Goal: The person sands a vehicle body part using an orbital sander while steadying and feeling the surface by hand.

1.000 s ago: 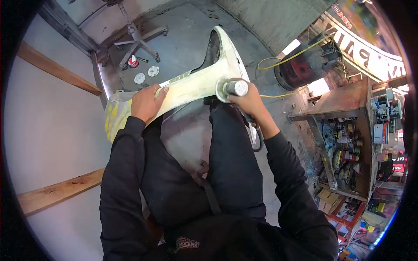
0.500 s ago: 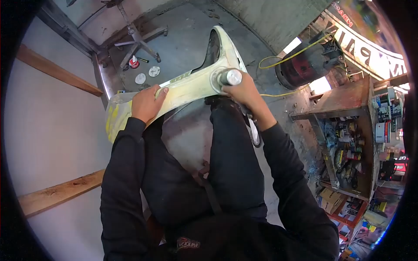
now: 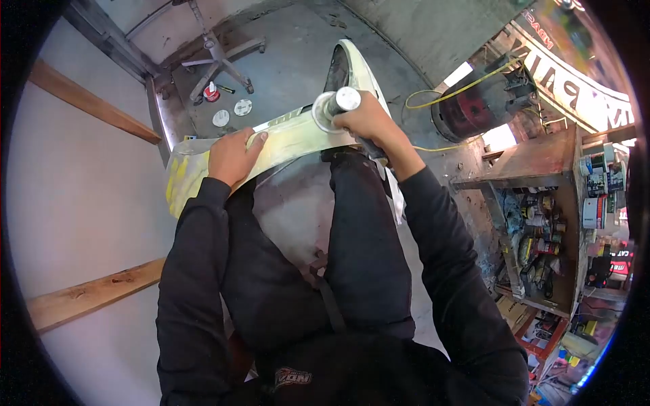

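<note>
A car bumper [image 3: 288, 142], patched in pale yellow and white, lies across my knees with its right end curving away from me. My left hand [image 3: 233, 156] grips its left half, fingers over the far edge and thumb lying on the surface. In my right hand [image 3: 371, 124] is an orbital sander with a silver round top [image 3: 348, 99], its pale disc [image 3: 323, 114] against the bumper's face right of the middle. My fingers wrap round the sander's body; its underside is hidden.
On the floor lie two sanding discs [image 3: 221, 118] and a red-and-white container [image 3: 211, 93], near a wheeled stand [image 3: 215, 59]. To the right are a dark red tank [image 3: 467, 111], a yellow hose [image 3: 440, 100] and a wooden shelf [image 3: 528, 159] crowded with cans. A pale wall [image 3: 95, 189] rises at left.
My right hand has moved the sander left along the bumper, and its top now leans up and left. The left hand keeps its place on the bumper. The view has shifted slightly.
</note>
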`<action>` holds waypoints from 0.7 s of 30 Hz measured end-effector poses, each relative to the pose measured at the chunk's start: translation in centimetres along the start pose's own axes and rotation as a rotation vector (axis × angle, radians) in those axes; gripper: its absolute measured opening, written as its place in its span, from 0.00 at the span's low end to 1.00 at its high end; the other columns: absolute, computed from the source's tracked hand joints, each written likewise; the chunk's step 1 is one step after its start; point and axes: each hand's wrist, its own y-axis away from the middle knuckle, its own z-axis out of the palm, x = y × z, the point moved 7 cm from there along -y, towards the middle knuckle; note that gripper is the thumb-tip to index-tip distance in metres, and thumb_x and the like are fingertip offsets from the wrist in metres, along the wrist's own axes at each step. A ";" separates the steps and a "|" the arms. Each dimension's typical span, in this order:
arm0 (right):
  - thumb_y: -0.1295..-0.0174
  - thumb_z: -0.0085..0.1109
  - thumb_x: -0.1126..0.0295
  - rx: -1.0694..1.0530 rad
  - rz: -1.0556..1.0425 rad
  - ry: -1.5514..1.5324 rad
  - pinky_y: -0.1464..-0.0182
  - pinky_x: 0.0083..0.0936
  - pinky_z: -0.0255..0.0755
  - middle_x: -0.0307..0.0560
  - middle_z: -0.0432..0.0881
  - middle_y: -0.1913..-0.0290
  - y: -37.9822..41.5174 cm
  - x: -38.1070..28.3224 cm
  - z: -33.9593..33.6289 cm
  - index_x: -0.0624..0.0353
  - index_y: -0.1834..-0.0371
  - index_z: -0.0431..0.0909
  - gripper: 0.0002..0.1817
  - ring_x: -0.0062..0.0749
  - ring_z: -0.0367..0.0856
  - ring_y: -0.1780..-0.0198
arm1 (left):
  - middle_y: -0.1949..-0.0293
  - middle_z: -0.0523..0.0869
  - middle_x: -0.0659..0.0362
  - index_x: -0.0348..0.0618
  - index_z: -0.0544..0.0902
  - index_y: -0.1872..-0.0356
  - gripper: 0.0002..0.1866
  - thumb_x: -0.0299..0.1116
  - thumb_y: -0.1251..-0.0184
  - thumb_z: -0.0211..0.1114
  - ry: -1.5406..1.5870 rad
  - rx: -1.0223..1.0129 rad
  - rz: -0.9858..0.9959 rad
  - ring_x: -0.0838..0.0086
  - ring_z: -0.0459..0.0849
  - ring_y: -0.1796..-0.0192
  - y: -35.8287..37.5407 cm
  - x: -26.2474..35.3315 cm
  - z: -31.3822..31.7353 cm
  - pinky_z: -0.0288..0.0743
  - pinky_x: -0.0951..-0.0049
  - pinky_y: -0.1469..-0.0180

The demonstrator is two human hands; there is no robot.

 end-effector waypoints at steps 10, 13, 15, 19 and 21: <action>0.54 0.73 0.70 0.033 -0.062 -0.023 0.41 0.35 0.77 0.58 0.89 0.51 6.5 4.5 0.2 0.63 0.45 0.83 0.28 0.45 0.88 0.46 | 0.61 0.88 0.44 0.43 0.85 0.54 0.26 0.57 0.22 0.52 0.002 -0.021 -0.017 0.45 0.86 0.55 0.2 0.4 -0.3 0.75 0.47 0.54; 0.54 0.73 0.71 0.030 -0.051 -0.051 0.40 0.35 0.77 0.56 0.89 0.51 7.6 5.3 0.3 0.61 0.44 0.83 0.29 0.45 0.88 0.46 | 0.61 0.88 0.44 0.43 0.85 0.55 0.26 0.57 0.22 0.52 0.019 0.001 0.003 0.45 0.86 0.55 0.1 0.3 -0.1 0.75 0.47 0.54; 0.54 0.73 0.70 0.032 -0.047 -0.053 0.40 0.36 0.77 0.57 0.89 0.51 7.7 5.2 0.3 0.61 0.44 0.83 0.29 0.46 0.88 0.46 | 0.62 0.88 0.44 0.44 0.85 0.55 0.26 0.57 0.22 0.52 0.003 0.009 0.015 0.45 0.86 0.56 0.0 0.3 0.0 0.75 0.47 0.55; 0.54 0.74 0.68 0.048 -0.101 -0.003 0.42 0.37 0.78 0.60 0.89 0.51 6.3 4.4 0.7 0.62 0.44 0.83 0.29 0.50 0.88 0.47 | 0.63 0.88 0.44 0.44 0.85 0.55 0.26 0.57 0.22 0.53 0.012 0.036 0.041 0.44 0.86 0.57 0.0 0.2 0.1 0.75 0.46 0.55; 0.54 0.74 0.66 0.061 -0.127 -0.003 0.43 0.37 0.78 0.61 0.89 0.52 5.2 3.5 0.7 0.62 0.45 0.83 0.29 0.51 0.88 0.47 | 0.63 0.88 0.44 0.44 0.85 0.54 0.26 0.57 0.22 0.53 0.000 0.021 0.028 0.44 0.86 0.57 0.0 0.1 0.2 0.75 0.46 0.55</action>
